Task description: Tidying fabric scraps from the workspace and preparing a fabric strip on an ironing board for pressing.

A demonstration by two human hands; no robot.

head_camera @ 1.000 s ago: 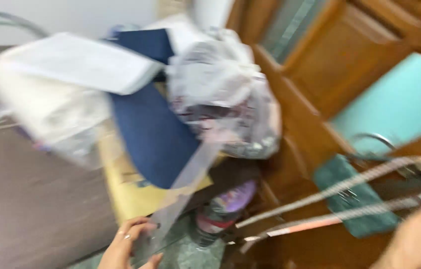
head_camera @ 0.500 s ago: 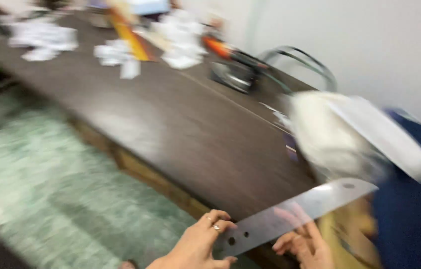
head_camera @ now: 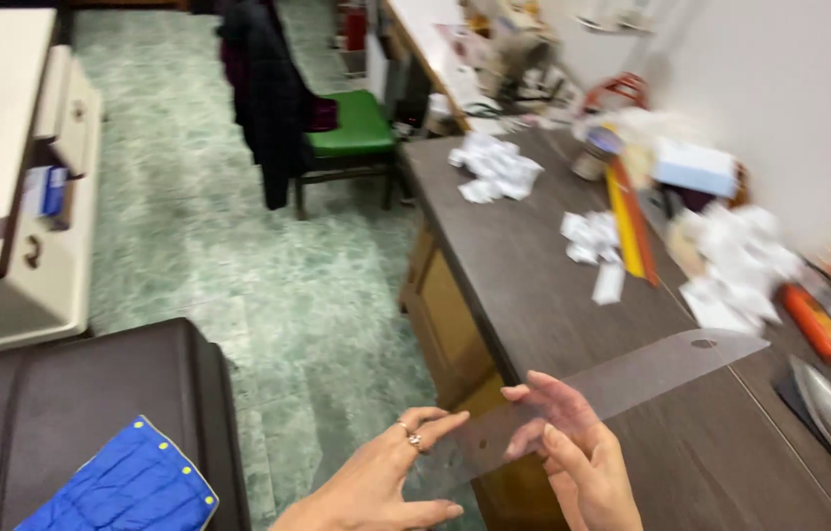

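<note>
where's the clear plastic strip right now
In the head view, lower right: the clear plastic strip is held between the left hand and right hand, slanting over the dark wooden desk's edge.

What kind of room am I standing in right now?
Probably a cluttered office or workroom. A long dark wooden desk carries crumpled paper scraps and stationery, a green-seated chair stands with a dark jacket hung on it, and both hands hold a clear plastic strip.
</note>
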